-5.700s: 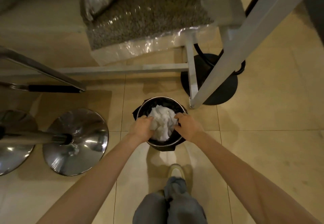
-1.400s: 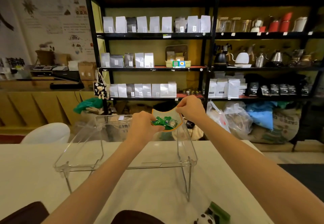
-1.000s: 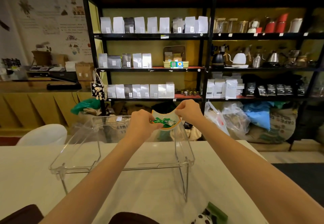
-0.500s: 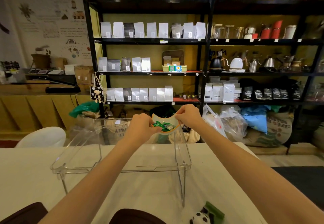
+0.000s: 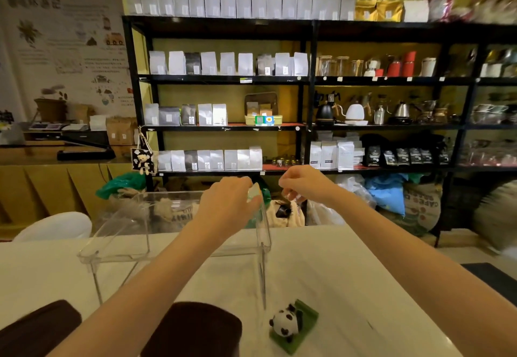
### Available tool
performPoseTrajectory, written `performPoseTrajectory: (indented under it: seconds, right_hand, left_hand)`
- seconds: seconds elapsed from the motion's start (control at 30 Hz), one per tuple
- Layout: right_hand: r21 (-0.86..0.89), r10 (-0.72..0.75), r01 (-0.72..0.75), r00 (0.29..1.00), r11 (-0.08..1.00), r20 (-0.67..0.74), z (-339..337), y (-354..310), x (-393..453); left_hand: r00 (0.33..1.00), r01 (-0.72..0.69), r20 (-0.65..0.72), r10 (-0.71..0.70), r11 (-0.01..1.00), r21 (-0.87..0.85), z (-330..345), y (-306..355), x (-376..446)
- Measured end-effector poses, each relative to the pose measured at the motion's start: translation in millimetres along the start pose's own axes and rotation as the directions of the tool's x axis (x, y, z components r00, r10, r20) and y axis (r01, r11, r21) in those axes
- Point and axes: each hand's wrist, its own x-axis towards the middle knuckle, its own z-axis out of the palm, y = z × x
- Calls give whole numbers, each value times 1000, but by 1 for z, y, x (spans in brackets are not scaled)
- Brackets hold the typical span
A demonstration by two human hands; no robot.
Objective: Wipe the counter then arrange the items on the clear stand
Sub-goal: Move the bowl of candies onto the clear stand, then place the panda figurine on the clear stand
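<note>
Dish [image 5: 254,193] under left hand [image 5: 228,205], on stand [image 5: 173,254].

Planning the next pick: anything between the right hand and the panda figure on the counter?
Nothing visible. The right hand is up past the right end of the clear stand; the panda figure sits on bare white counter just in front of the stand's right leg, beside that forearm.

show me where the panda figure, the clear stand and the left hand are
panda figure [image 5: 285,326], head view, on its white body.
clear stand [image 5: 264,240], head view, on its near right corner.
left hand [image 5: 228,203], head view, on the back of the hand.
</note>
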Motion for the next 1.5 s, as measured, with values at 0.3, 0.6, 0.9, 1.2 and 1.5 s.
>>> performPoseTrajectory:
  seconds: [0.3,0.6,0.9,1.2,1.5]
  right_hand:
    - [-376,1,54,989,925,146,28,72,-99]
    - [-438,9,70,984,896,176,73,118,-142]
    - [-393,-72,92,995,915,64,88,125,-154]
    - [-35,131,-129,990,991,54,72,110,-146]
    - [75,79,-75,995,994,-53,19,55,-123]
  left_hand:
    - [989,-123,74,128,990,-65,23,39,-48]
    - [918,-22,396,22,1000,-5,81,64,-95]
    - [871,45,483,-86,994,96,106,54,-118]
    - [857,95,504,-106,994,46,89,60,-114]
    - [932,43,362,30,981,-191,23,59,-77]
